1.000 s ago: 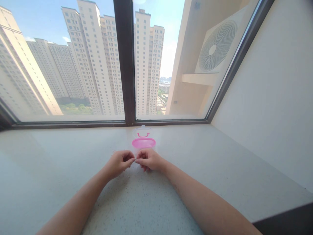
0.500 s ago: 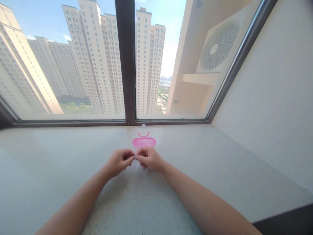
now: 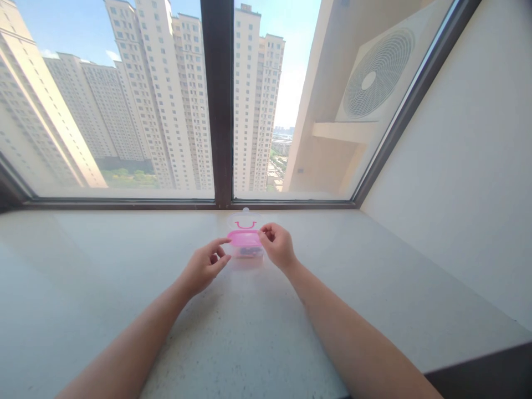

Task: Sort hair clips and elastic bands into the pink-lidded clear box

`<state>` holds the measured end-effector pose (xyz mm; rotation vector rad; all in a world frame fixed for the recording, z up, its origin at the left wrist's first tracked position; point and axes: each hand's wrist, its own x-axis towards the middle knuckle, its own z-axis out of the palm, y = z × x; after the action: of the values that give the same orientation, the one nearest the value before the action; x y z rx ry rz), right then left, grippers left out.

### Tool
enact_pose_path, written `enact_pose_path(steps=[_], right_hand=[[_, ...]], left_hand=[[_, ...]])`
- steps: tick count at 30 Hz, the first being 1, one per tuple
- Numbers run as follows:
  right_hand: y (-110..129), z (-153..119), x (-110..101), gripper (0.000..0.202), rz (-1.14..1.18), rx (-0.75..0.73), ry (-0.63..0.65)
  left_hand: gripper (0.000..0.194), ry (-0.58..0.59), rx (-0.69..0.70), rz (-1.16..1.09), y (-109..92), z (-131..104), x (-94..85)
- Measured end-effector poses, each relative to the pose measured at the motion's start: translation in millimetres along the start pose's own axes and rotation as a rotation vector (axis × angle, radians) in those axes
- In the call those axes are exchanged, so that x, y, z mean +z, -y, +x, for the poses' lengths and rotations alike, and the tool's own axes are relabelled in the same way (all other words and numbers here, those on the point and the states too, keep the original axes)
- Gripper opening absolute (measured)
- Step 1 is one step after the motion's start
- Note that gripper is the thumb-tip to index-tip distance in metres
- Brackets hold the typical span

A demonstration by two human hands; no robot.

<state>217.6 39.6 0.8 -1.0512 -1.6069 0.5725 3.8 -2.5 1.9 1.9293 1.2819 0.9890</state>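
A small see-through plastic box (image 3: 245, 245) with a pink rim stands on the pale speckled sill. Its clear lid (image 3: 245, 220), with a pink handle, is tipped up at the back. Some small dark items show through the front wall; I cannot make out their kind. My left hand (image 3: 205, 267) is at the box's left side, thumb and index finger apart, the fingertip near or at the rim. At the right end of the rim is my right hand (image 3: 278, 246), its fingers pinched together. Whatever lies in that pinch is hidden.
The sill (image 3: 249, 343) stretches under both forearms. Behind the box runs the dark window frame (image 3: 224, 111), with tall buildings beyond the glass. A white wall (image 3: 453, 166) bounds the sill on the right, and a dark edge (image 3: 482, 368) lies at lower right.
My hands met in front of the box, fingertips pinched together; now they are apart. The right has moved up and right to the rim, and the left has opened. The box front is now uncovered.
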Motion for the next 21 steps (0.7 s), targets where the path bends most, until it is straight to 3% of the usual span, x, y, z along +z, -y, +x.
enact_pose_path(steps=[3, 8, 13, 21], right_hand=[[-13, 11, -13, 0.018, -0.161, 0.008, -0.033], [-26, 18, -12, 0.013, -0.225, 0.083, 0.090], [-25, 20, -10, 0.010, -0.333, 0.119, 0.109], [-20, 20, -12, 0.010, -0.506, 0.053, 0.140]], left_hand=[[0.051, 0.010, 0.036, 0.133, 2, 1, 3.5], [0.058, 0.073, 0.046, 0.268, 2, 2, 8.6], [0.058, 0.085, 0.044, 0.300, 2, 3, 10.0], [0.053, 0.070, 0.042, 0.301, 3, 4, 12.0]])
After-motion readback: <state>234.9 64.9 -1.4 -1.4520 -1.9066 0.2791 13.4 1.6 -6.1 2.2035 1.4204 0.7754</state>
